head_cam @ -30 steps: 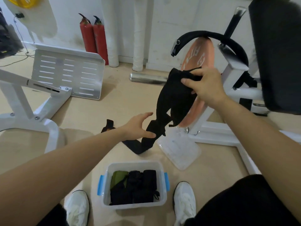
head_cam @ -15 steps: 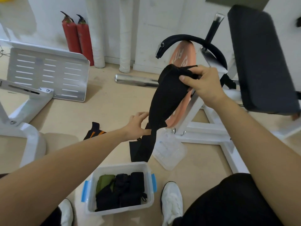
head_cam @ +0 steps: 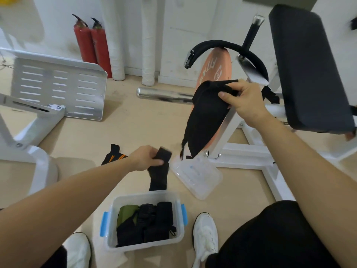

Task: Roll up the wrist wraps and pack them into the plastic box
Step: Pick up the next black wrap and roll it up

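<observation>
Wrist wrap [head_cam: 204, 115], black, is up in the air betw. both hands: right hand [head_cam: 244, 105] is pinched closed on the bunched upper end, over by the orange weight plate [head_cam: 214, 68] and white machine frame [head_cam: 249, 149], while left hand [head_cam: 145, 157] is closed on the lower strap end [head_cam: 158, 171], low near the floor and just beyond the plastic box [head_cam: 144, 221]. Can't tell for sure whether upper bundle and lower strap are one piece or two; the link betw. them isn't visible. Box sits on the floor betw. the person's white shoes, lid off; clear lid [head_cam: 197, 175] lies just beyond, to the right. Inside: several dark rolled wraps plus one green one, w/ some room left. Another wrap, black w/ orange stripes [head_cam: 114, 157], lies loose on the floor beside the left forearm, not yet rolled. Step in hand, as I read it: sorting out and straightening this wrap before rolling, so roughly mid-task. Next move prob. calls for pulling it flat and taut, then winding tight from one end, keeping edges aligned so the roll fits the remaining gap in the box. Dangling thumb loop at the bottom of the bundle could snag.
</observation>
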A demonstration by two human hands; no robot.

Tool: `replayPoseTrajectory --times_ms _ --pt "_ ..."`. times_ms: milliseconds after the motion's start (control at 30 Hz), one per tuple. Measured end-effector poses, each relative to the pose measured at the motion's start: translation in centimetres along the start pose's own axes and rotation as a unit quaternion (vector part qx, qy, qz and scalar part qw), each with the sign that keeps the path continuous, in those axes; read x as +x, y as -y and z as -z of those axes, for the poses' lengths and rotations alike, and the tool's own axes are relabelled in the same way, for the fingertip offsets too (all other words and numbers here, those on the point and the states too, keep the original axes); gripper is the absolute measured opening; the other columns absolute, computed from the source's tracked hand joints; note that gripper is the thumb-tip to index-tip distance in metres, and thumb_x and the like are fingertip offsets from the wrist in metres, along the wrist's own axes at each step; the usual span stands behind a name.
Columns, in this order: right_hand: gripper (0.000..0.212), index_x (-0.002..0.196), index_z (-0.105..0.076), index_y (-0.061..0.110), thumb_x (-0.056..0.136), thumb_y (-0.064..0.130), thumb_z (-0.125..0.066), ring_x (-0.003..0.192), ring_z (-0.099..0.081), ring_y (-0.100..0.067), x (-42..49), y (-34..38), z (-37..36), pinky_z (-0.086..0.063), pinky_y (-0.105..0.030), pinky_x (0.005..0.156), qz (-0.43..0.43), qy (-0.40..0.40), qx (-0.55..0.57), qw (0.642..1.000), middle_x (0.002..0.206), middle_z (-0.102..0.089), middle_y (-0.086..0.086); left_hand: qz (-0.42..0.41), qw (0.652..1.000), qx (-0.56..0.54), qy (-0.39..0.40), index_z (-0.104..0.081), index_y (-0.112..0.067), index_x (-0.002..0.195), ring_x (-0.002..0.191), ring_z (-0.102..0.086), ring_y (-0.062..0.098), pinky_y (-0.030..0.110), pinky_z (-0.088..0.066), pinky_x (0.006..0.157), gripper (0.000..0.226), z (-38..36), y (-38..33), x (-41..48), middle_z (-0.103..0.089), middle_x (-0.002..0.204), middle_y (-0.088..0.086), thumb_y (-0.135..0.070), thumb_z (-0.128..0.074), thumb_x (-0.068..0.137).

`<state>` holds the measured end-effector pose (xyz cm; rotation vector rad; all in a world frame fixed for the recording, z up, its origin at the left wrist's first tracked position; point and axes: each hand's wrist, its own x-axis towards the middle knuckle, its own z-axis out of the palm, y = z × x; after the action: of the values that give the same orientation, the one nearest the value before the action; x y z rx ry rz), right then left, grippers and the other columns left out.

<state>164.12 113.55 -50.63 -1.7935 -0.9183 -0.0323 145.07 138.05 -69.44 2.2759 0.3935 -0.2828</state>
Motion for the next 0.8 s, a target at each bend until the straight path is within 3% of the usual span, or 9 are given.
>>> replayPoseTrajectory --times_ms 100,167,267,333,433,533,600,700,800 --pt "0.024 0.103 -0.074 0.025 0.089 0.005 -0.074 0.094 -0.071 -0.020 0.3 0.3 0.1 -0.060 -0.028 0.072 0.006 -0.017 0.002 1.000 0.106 -0.068 -0.010 0.085 0.988 0.124 -0.036 -0.061 -0.022 0.078 0.087 -0.066 0.025 0.031 -0.042 0.068 0.021 1.1 3.0 -0.9 -0.065 0.079 0.000 -0.031 -0.070 0.094" --pt "0.024 0.105 -0.073 0.021 0.088 0.004 -0.074 0.097 -0.069 -0.015 0.0 0.5 -0.2 -0.057 -0.025 0.079 0.015 0.024 -0.013 1.000 0.106 -0.069 -0.005 0.116 0.987 0.049 -0.100 -0.070 -0.019 0.098 0.102 -0.068 0.030 0.033 -0.049 0.079 0.010 1.8 3.1 -1.4 -0.072 0.098 0.004 -0.029 -0.068 0.096" --pt "0.022 0.106 -0.076 0.014 0.088 0.001 -0.074 0.101 -0.069 -0.009 -0.4 0.6 -1.1 -0.056 -0.026 0.088 0.005 0.100 -0.018 0.995 0.106 -0.074 -0.001 0.126 0.972 -0.096 -0.176 -0.055 -0.011 0.144 0.127 -0.059 0.030 0.039 -0.046 0.108 0.053 3.2 1.1 -1.6 -0.062 0.137 0.009 -0.031 -0.069 0.097" --pt "0.023 0.108 -0.077 0.006 0.086 0.000 -0.074 0.109 -0.068 -0.019 -0.3 0.5 -1.5 -0.054 -0.034 0.098 0.002 0.130 -0.020 0.991 0.113 -0.072 -0.010 0.100 0.954 -0.211 -0.187 -0.058 -0.011 0.139 0.125 -0.059 0.027 0.041 -0.048 0.107 0.049 4.4 -0.9 -1.7 -0.062 0.139 0.008 -0.036 -0.067 0.098" --pt "0.025 0.110 -0.076 0.006 0.085 0.001 -0.076 0.117 -0.062 -0.017 -0.3 1.0 -2.4 -0.048 -0.030 0.104 -0.016 0.186 -0.025 0.982 0.121 -0.066 -0.008 0.059 0.930 -0.342 -0.123 -0.065 -0.015 0.129 0.117 -0.065 0.024 0.042 -0.052 0.103 0.047 6.2 -4.6 -2.9 -0.069 0.130 0.007 -0.052 -0.055 0.101" --pt "0.023 0.103 -0.077 0.015 0.085 0.001 -0.076 0.113 -0.062 -0.009 -0.6 1.9 -3.7 -0.051 -0.021 0.095 -0.033 0.229 0.004 0.973 0.119 -0.064 0.000 0.036 0.905 -0.422 -0.029 -0.062 -0.021 0.132 0.114 -0.068 0.028 0.044 -0.052 0.100 0.057 6.7 -7.3 -3.7 -0.072 0.125 0.006 -0.064 -0.048 0.098" --pt "0.024 0.095 -0.077 0.014 0.086 -0.007 -0.072 0.104 -0.067 -0.015 -0.7 2.1 -4.7 -0.058 -0.026 0.088 -0.037 0.201 0.054 0.977 0.111 -0.066 -0.003 0.036 0.896 -0.442 -0.009 -0.061 -0.022 0.133 0.110 -0.068 0.028 0.043 -0.052 0.099 0.056 6.6 -7.8 -4.0 -0.072 0.125 0.007 -0.063 -0.053 0.096" --pt "0.025 0.088 -0.075 0.012 0.087 -0.013 -0.069 0.092 -0.069 -0.025 -0.4 1.8 -5.9 -0.062 -0.033 0.079 -0.040 0.153 0.096 0.983 0.098 -0.069 -0.009 0.019 0.881 -0.472 -0.028 -0.061 -0.016 0.132 0.107 -0.072 0.028 0.037 -0.057 0.095 0.044 6.6 -7.8 -4.2 -0.072 0.124 0.012 -0.043 -0.064 0.098" --pt "0.027 0.087 -0.071 0.014 0.088 -0.012 -0.068 0.082 -0.068 -0.023 -0.1 1.6 -6.7 -0.059 -0.031 0.075 -0.057 0.161 0.126 0.977 0.089 -0.069 -0.006 -0.002 0.905 -0.416 -0.085 -0.063 -0.017 0.131 0.111 -0.070 0.024 0.035 -0.056 0.095 0.037 6.9 -7.4 -4.1 -0.070 0.127 0.006 -0.035 -0.066 0.099"
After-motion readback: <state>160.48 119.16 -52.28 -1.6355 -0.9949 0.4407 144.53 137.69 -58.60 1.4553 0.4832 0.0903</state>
